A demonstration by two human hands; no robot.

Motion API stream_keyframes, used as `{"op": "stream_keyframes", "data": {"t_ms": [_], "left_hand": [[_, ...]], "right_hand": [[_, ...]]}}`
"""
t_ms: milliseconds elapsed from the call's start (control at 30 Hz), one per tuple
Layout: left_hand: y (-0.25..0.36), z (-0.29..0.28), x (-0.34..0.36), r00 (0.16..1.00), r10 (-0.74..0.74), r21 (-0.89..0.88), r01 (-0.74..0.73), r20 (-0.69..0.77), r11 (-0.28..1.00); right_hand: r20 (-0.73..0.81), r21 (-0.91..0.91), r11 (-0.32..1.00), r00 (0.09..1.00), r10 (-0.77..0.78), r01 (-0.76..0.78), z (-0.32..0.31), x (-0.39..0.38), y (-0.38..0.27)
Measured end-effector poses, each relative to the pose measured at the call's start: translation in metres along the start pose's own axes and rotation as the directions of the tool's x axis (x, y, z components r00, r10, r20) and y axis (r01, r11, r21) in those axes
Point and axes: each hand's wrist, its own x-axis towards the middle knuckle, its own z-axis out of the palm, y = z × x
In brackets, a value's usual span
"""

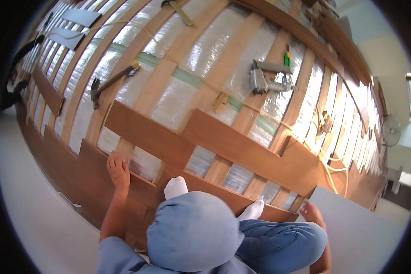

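My left hand (118,170) lies with its fingers stretched out on the brown floorboards, beside a gap where a pale batten and silvery sheeting show. My right hand (311,213) is low at the right, near the end of a brown plank (223,194) and the edge of a white panel. My knee partly covers that arm, and the fingers are too small and blurred to read. The plank lies in front of my feet. Ahead of it, staggered floorboards (251,153) cross the battens, with open gaps between the rows.
A claw hammer (112,83) lies across the battens at left. A metallic nail gun (262,82) rests at upper right beside a green-handled tool (287,58). A yellowish hose (329,173) loops at right. Dark limb-like shapes (18,93) show at far left. A white panel (347,228) stands at right.
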Motion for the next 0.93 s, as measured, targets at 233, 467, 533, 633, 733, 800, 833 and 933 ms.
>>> {"op": "stream_keyframes", "data": {"t_ms": [233,467,533,633,733,800,833,933], "left_hand": [[-0.023,0.019,0.009,0.967,-0.207,-0.039,0.204,-0.151,0.978],[-0.039,0.003,0.010,0.945,-0.317,-0.111,0.308,-0.076,0.945],[-0.038,-0.002,0.019,0.937,-0.343,-0.168,0.329,-0.063,0.929],[-0.045,0.002,0.023,0.928,-0.367,-0.186,0.351,-0.060,0.918],[-0.043,0.011,0.027,0.921,-0.385,-0.242,0.361,-0.061,0.901],[-0.048,0.009,0.021,0.903,-0.429,-0.226,0.409,-0.042,0.884],[-0.049,0.007,0.013,0.876,-0.479,-0.219,0.457,-0.058,0.862],[-0.045,0.011,0.007,0.819,-0.570,-0.238,0.542,-0.067,0.806]], "right_hand": [[-0.205,-0.345,0.865,0.870,-0.449,0.365,-0.212,0.092,-0.260],[0.043,-0.562,0.485,0.608,-0.792,0.670,-0.203,0.169,-0.664],[0.042,-0.575,0.320,0.417,-0.908,0.753,-0.178,0.197,-0.752],[0.066,-0.547,0.143,0.213,-0.975,0.825,-0.133,0.195,-0.879],[0.150,-0.609,0.049,0.176,-0.973,0.792,-0.097,0.210,-0.954],[0.221,-0.625,-0.065,0.097,-0.971,0.778,-0.077,0.209,-0.992],[0.309,-0.637,-0.091,0.144,-0.940,0.766,-0.063,0.202,-1.002],[0.471,-0.663,-0.206,0.187,-0.862,0.720,-0.042,0.210,-1.045]]}}
